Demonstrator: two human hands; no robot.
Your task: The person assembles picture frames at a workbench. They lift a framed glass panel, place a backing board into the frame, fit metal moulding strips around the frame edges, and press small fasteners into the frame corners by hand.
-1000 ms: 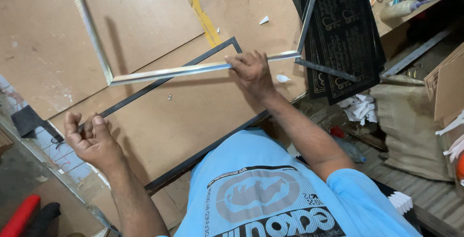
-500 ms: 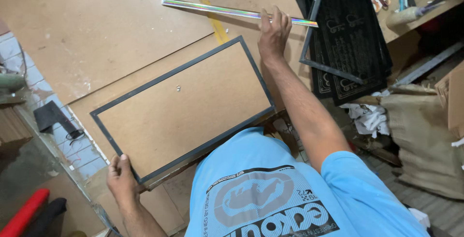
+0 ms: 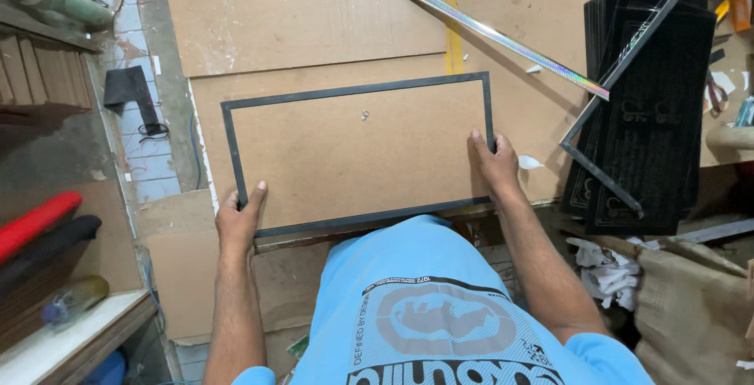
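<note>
The left hand [image 3: 238, 218] grips the near-left corner and the right hand [image 3: 493, 164] the right end of a thin black rectangular frame [image 3: 357, 88]. Both hands are closed on its edge. The frame lies flat on the brown fibreboard surface [image 3: 298, 16], long axis running left to right, directly ahead between them.

One thin black rectangular frame [image 3: 357, 157] lies on the brown fibreboard tabletop [image 3: 314, 16]. One shiny iridescent silver moulding strip [image 3: 503, 40] lies beyond it. One stack of black embossed rectangular panels [image 3: 652, 110] sits to the right; the number of panels cannot be determined. Two hands are present: one left hand [image 3: 238, 224], one right hand [image 3: 495, 165]. One small screw [image 3: 364, 116] sits inside the frame.
</note>
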